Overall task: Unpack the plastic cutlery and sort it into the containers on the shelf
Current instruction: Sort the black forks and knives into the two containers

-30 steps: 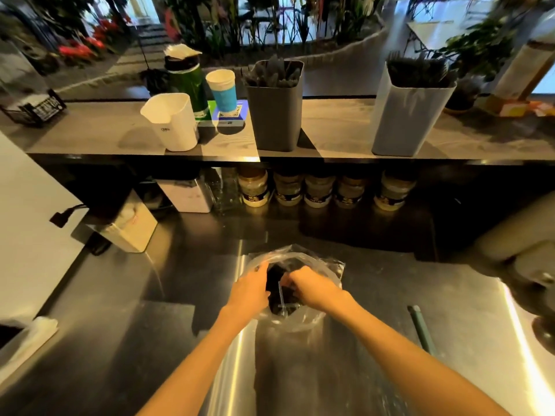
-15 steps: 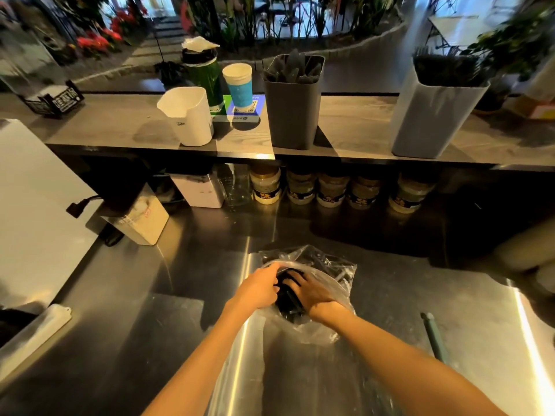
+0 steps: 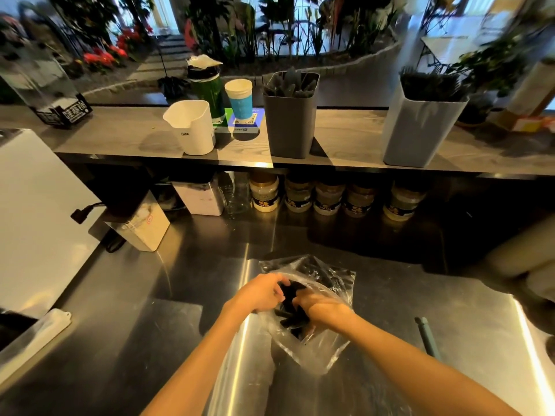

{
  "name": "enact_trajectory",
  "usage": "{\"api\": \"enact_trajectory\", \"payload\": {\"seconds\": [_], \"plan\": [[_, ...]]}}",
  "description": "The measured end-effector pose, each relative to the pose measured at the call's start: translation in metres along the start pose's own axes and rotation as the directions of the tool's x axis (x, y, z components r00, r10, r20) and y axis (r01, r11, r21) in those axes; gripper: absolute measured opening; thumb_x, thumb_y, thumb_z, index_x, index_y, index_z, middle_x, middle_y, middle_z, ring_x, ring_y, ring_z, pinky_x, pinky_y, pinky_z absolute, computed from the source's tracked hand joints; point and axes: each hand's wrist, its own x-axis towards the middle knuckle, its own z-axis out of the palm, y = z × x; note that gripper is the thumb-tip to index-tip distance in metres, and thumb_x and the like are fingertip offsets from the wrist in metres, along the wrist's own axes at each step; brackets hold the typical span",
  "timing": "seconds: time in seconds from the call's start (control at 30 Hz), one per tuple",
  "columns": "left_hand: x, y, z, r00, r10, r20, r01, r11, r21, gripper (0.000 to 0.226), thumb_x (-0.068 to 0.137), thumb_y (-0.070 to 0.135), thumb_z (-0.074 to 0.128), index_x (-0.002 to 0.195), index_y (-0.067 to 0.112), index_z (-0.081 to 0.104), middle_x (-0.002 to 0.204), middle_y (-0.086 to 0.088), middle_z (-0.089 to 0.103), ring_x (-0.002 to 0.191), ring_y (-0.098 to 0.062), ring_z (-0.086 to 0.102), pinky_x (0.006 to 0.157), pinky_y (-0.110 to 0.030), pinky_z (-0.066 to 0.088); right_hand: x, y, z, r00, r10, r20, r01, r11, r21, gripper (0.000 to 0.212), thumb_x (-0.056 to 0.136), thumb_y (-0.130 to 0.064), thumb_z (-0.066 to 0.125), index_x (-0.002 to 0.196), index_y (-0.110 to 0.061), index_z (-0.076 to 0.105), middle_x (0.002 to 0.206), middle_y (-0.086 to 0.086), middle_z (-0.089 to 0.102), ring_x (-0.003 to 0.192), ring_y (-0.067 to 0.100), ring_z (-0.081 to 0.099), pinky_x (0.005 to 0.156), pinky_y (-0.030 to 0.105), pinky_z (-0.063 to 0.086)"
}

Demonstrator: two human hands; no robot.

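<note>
The left hand [image 3: 260,292] pinches the rim of the clear bag [image 3: 312,346], which lies on the steel counter [image 3: 150,340] below the dark grey container [image 3: 289,121]. Right of it, the right hand [image 3: 322,309] curls its fingers round the black cutlery [image 3: 289,307] inside. Best hold the mouth wide and draw the bundle out whole, handles together.
</note>
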Motion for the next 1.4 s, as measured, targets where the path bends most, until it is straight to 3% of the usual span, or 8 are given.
{"api": "enact_trajectory", "payload": {"seconds": [0.1,0.37,0.5,0.7,0.9,1.03,1.2,1.4], "plan": [[-0.002,0.003,-0.003,0.999,0.038,0.002,-0.037,0.998,-0.048,0.039,0.099,0.014,0.054,0.135,0.028,0.058,0.116,0.003,0.069,0.093,-0.019,0.071,0.082,-0.046,0.061,-0.012,0.000,-0.005,0.998,0.031,-0.045,-0.021,0.979,0.203,0.049,0.079,-0.028,0.084,0.124,-0.017,0.064,0.121,0.005,0.062,0.113,0.025,0.057,0.099,0.032,0.046],[-0.009,0.009,-0.007,0.995,0.084,-0.051,-0.094,0.962,-0.257,0.029,0.101,0.009,0.052,0.127,0.013,0.063,0.114,-0.010,0.072,0.091,-0.016,0.069,0.084,-0.032,0.058,-0.042,0.001,-0.002,0.967,-0.049,-0.251,0.128,0.942,0.311,0.033,0.077,-0.031,0.086,0.107,-0.020,0.074,0.095,0.000,0.071,0.083,0.017,0.059,0.074,0.031,0.050],[-0.013,0.010,-0.007,0.994,0.088,-0.066,-0.106,0.925,-0.365,0.027,0.104,0.011,0.049,0.126,0.011,0.063,0.112,-0.010,0.073,0.098,-0.020,0.071,0.080,-0.025,0.058,-0.061,0.005,-0.001,0.924,-0.011,-0.383,0.185,0.888,0.421,0.025,0.078,-0.033,0.086,0.099,-0.023,0.075,0.089,-0.010,0.072,0.081,0.009,0.066,0.077,0.028,0.055],[-0.018,0.015,0.002,0.980,0.131,-0.148,-0.189,0.846,-0.498,0.025,0.102,0.010,0.053,0.124,0.011,0.065,0.110,-0.010,0.074,0.101,-0.020,0.071,0.083,-0.025,0.059,-0.092,0.013,-0.006,0.858,0.192,-0.477,0.256,0.645,0.720,0.014,0.079,-0.028,0.086,0.090,-0.029,0.078,0.085,-0.011,0.077,0.082,0.001,0.072,0.076,0.018,0.055],[-0.030,0.026,0.020,0.949,0.290,-0.123,-0.311,0.803,-0.509,0.035,0.101,0.037,0.055,0.134,0.030,0.062,0.126,0.015,0.068,0.119,0.000,0.061,0.103,-0.022,0.048,-0.110,0.017,-0.016,0.790,0.335,-0.513,0.344,0.449,0.824,0.021,0.075,-0.020,0.089,0.093,-0.015,0.081,0.081,-0.009,0.079,0.078,0.003,0.075,0.067,0.015,0.056],[-0.036,0.038,0.030,0.927,0.349,-0.139,-0.372,0.805,-0.462,0.041,0.095,0.032,0.067,0.135,0.023,0.058,0.123,0.010,0.069,0.113,0.002,0.063,0.095,-0.016,0.050,-0.113,0.024,-0.027,0.779,0.395,-0.487,0.374,0.332,0.866,0.024,0.075,-0.032,0.089,0.094,-0.020,0.081,0.087,-0.001,0.080,0.086,0.013,0.077,0.081,0.034,0.063],[-0.030,0.051,0.043,0.905,0.373,-0.203,-0.422,0.851,-0.314,0.042,0.102,0.024,0.055,0.143,0.030,0.050,0.129,0.008,0.065,0.119,-0.005,0.061,0.104,-0.034,0.051,-0.112,0.019,-0.037,0.778,0.403,-0.483,0.429,0.220,0.876,0.018,0.080,-0.032,0.085,0.093,-0.020,0.082,0.091,0.004,0.080,0.092,0.018,0.077,0.089,0.042,0.060],[-0.036,0.059,0.035,0.941,0.307,-0.139,-0.331,0.759,-0.561,0.027,0.108,0.027,0.043,0.127,0.015,0.057,0.087,0.003,0.063,0.080,-0.012,0.063,0.081,-0.028,0.054,-0.117,0.022,-0.049,0.759,0.435,-0.484,0.455,0.176,0.873,0.022,0.085,-0.035,0.080,0.096,-0.015,0.080,0.088,0.005,0.079,0.079,0.016,0.074,0.072,0.025,0.057]]}}
